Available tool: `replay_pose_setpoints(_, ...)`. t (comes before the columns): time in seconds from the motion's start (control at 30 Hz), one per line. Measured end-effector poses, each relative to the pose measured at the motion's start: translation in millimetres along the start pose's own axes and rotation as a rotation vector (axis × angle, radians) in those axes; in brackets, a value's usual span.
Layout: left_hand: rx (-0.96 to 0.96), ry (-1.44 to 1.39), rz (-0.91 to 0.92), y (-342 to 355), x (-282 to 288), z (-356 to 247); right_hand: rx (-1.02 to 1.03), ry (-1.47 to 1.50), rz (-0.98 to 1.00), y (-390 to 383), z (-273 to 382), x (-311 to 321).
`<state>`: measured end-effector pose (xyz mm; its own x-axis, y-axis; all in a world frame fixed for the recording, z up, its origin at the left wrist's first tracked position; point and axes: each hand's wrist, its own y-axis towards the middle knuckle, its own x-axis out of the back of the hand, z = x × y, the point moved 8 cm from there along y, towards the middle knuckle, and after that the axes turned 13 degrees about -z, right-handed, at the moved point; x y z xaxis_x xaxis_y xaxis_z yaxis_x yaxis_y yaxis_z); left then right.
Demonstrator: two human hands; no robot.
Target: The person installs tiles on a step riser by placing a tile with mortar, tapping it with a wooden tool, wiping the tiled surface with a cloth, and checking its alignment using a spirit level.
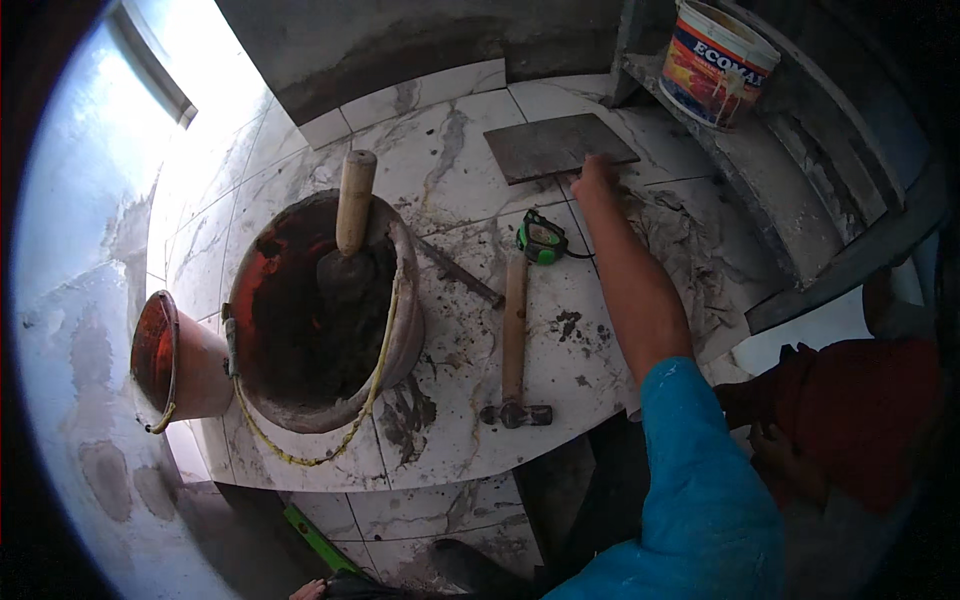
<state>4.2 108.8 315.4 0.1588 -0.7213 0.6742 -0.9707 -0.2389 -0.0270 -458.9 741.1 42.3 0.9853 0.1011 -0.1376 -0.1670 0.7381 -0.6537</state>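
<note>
My right arm, in a blue sleeve, stretches across the tiled surface. My right hand (597,178) is closed on the near edge of a flat, dark rectangular tile (556,146), which lies on the pale floor tiles or just above them. At the bottom edge only a few fingertips of my left hand (309,591) show, beside dark cloth; its grip is hidden. Below the dark tile are a green and black tape measure (541,238) and a wooden-handled hammer (514,340). A trowel (354,205) stands in wet grey mortar in a large bucket (408,290).
A smaller bucket (205,370) stands at the left wall. A metal rod (460,272) lies by the large bucket. At far right, a paint pail (718,65) sits on wooden steps (800,200); a person in red (860,420) is below. A green level (318,540) is lower down.
</note>
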Motion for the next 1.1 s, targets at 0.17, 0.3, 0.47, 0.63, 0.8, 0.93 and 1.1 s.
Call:
replay_pose_setpoints(0.17, -0.062, 0.134, 0.017, 0, 0, -5, 0.047, -0.164, 0.212, -16, 7, 3)
replay_pose_setpoints(0.3, -0.121, 0.148, -0.038, -3, 4, -4, -0.033, -0.338, 0.340, -15, 15, 15)
replay_pose_setpoints(0.47, -0.160, 0.199, -0.066, -17, 9, -6, 0.411, -0.720, 0.345, -31, 82, 32)
replay_pose_setpoints(0.63, -0.317, -0.019, -0.021, -24, 20, -3, 1.554, -1.138, 0.273, -55, 162, 99)
replay_pose_setpoints(0.8, -0.359, -0.269, 0.298, -19, 24, 35, 1.431, -1.548, 0.541, 15, 140, 180)
replay_pose_setpoints(0.93, -0.369, -0.454, 0.421, -25, 23, 52, 1.827, -1.651, 0.262, -63, 204, 220)
replay_pose_setpoints(1.1, -0.380, -0.551, 0.148, -30, 43, 69, 1.883, -1.686, 0.228, -287, 237, 290)
